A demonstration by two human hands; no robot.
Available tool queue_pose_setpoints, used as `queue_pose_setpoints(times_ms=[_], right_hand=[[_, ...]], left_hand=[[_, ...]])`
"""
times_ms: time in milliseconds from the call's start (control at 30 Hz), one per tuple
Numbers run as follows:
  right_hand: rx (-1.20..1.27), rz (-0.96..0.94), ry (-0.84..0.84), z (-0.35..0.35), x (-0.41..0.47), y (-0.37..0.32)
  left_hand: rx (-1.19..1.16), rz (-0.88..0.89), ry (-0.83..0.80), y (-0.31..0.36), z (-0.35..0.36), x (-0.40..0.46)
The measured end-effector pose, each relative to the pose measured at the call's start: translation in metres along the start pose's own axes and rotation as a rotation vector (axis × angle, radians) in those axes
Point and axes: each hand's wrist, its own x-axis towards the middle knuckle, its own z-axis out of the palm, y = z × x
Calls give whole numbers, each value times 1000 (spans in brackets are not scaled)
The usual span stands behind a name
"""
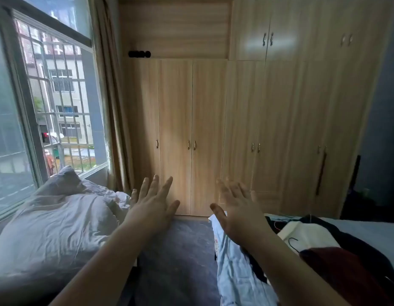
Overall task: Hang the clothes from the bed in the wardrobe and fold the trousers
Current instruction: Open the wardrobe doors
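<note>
Both my hands reach forward in the air with fingers spread and hold nothing. My left hand (152, 204) hovers in front of the wardrobe (240, 133), whose wooden doors are all closed. My right hand (238, 214) hovers above a light blue garment (233, 268) lying on the bed (372, 233). To the right on the bed lies a pile of clothes: a cream piece (306, 236), a dark red piece (346, 274) and black cloth, with a black hanger hook (293, 242) showing.
A crumpled grey duvet (52, 226) is heaped at the left under a large barred window (48, 102) with a beige curtain (113, 96). Dark floor (176, 261) runs between the duvet and the bed up to the wardrobe.
</note>
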Motion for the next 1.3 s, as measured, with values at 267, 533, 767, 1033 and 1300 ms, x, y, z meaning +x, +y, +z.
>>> queue_pose_setpoints(times_ms=[267, 533, 767, 1033, 1300], right_hand=[[33, -48, -23, 25, 44, 19], [58, -32, -79, 80, 134, 27], [75, -1, -99, 142, 268, 21], [102, 84, -126, 201, 408, 33], [99, 84, -84, 256, 531, 86]], left_hand=[[43, -10, 10, -2, 24, 40], [27, -22, -1, -40, 61, 130], [23, -20, -13, -107, 84, 260], [5, -17, -42, -150, 109, 414], [-5, -2, -44, -163, 165, 548]])
